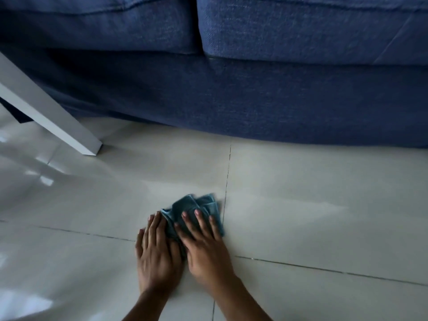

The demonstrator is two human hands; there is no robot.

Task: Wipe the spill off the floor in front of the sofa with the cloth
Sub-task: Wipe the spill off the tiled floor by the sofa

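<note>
While the big blue sofa (254, 89) fills the top, the pale tiled floor (324, 205) lies bare and wide in front of it, most of all to the right; a white leg (58, 121) stands on the floor at the left; both hands lie flat, side by side; the left hand (155, 253) rests on the cloth's left edge, fingers (157, 223) straight; the right hand (203, 246) presses on top, fingers spread; the crumpled blue cloth (201, 205) pokes toward the sofa, beside a tile line.

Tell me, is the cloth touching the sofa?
Apart. The head view shows bare floor tiles between the cloth and the sofa.
</note>
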